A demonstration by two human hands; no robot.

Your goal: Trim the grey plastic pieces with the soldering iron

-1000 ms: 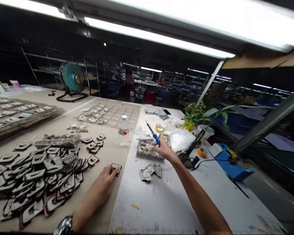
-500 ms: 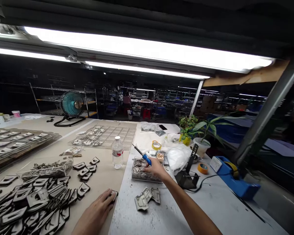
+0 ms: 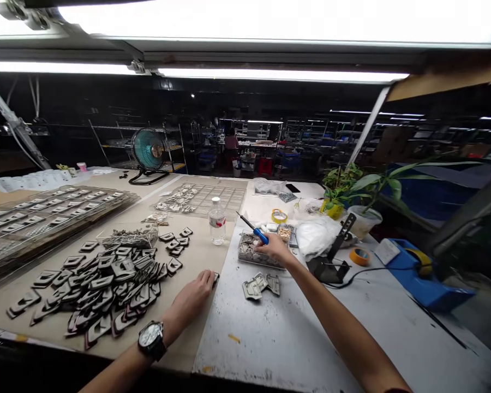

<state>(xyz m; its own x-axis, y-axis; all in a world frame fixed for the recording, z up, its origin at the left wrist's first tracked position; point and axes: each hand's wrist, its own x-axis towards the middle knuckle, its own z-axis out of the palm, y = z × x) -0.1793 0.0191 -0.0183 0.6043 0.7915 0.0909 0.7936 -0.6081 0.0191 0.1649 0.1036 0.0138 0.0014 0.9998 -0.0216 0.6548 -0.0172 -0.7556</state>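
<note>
My left hand (image 3: 193,298) rests on the beige mat with its fingers over a small dark-edged piece (image 3: 215,278), close to the edge of the white bench. A large heap of similar dark-edged flat pieces (image 3: 114,284) lies to its left. My right hand (image 3: 275,248) grips a blue-handled soldering iron (image 3: 261,236) above a clear tray of metal scraps (image 3: 256,252). Its tip points away to the upper left. Several crumpled metal pieces (image 3: 261,286) lie on the bench just below that hand.
A water bottle (image 3: 217,222) stands between the mat and bench. Beyond the hands are a white plastic bag (image 3: 316,237), a black iron stand (image 3: 331,265), potted plants (image 3: 343,188), and a blue tape dispenser (image 3: 423,281). Stacked clear trays of pieces (image 3: 53,215) fill the left.
My left hand has slid right toward the bench edge, and my wristwatch now shows fully. My right hand stays over the tray with the iron. The whole view has tilted and shifted slightly.
</note>
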